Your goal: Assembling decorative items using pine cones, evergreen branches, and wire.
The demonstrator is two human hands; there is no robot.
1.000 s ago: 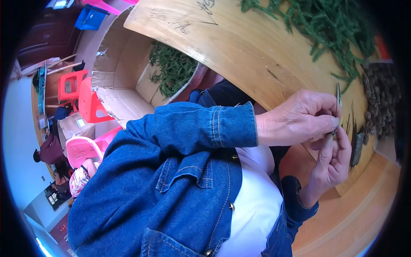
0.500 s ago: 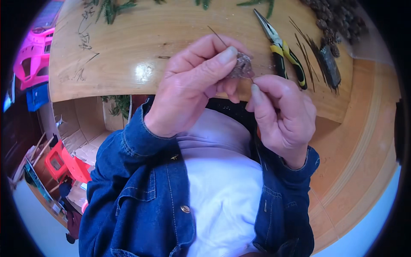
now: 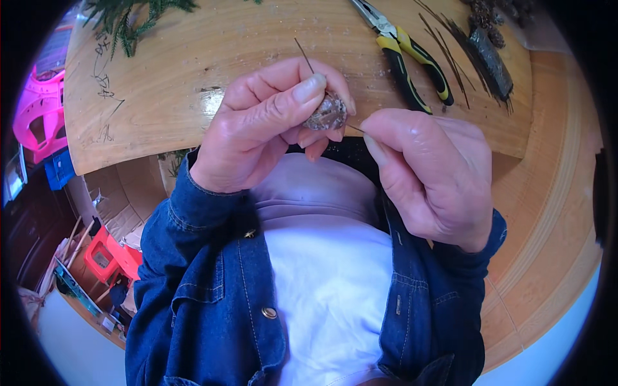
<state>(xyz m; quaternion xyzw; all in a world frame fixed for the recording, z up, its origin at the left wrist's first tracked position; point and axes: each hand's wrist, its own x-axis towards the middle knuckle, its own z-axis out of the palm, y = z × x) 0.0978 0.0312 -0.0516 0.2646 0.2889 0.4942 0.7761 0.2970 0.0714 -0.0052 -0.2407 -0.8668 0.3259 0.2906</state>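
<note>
The left hand pinches a small brown cone over the table's near edge. The right hand, just to its right, grips a thin wire (its long axis runs sideways into the cone). Pliers lie beyond, untouched.

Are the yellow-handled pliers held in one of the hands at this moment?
No, the pliers lie on the wooden table, while the left hand and right hand hold a small pine cone with thin wire.
</note>
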